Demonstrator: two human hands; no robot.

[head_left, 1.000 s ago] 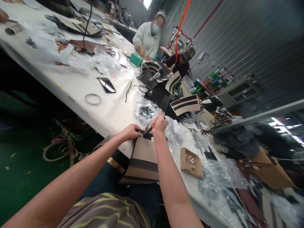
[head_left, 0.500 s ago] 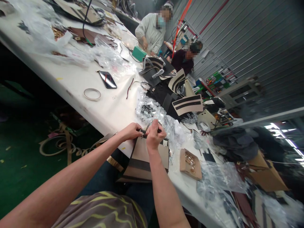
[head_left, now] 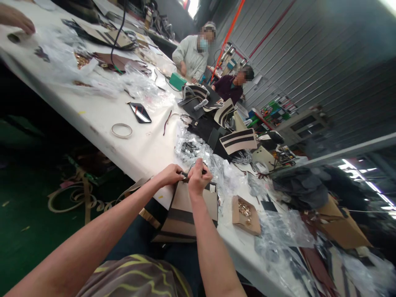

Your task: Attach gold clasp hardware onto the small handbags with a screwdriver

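A beige bag piece with dark stripes (head_left: pixel 181 199) leans against the table's front edge, over my lap. At its top edge my left hand (head_left: pixel 171 175) is closed in a pinch on a short dark strap (head_left: pixel 185 176), where a small shiny metal bit shows. Right beside it, my right hand (head_left: pixel 199 178) makes a fist with the thumb up. Something dark shows between its fingers, but its kind is hidden. Just beyond my hands lies a clear plastic bag of small dark metal parts (head_left: pixel 189 147).
A cardboard tray (head_left: pixel 237 225) of gold-coloured fittings stands right of the bag piece. A phone (head_left: pixel 140 112) and a tape ring (head_left: pixel 121 130) lie left. Striped pieces (head_left: pixel 238 141) are heaped beyond. Two people work across the table; another person's hand (head_left: pixel 18 18) is far left.
The view has shifted slightly, and another person's hand has come into sight at the far left. My two hands stay together at the bag piece's top edge, with little visible change in grip.
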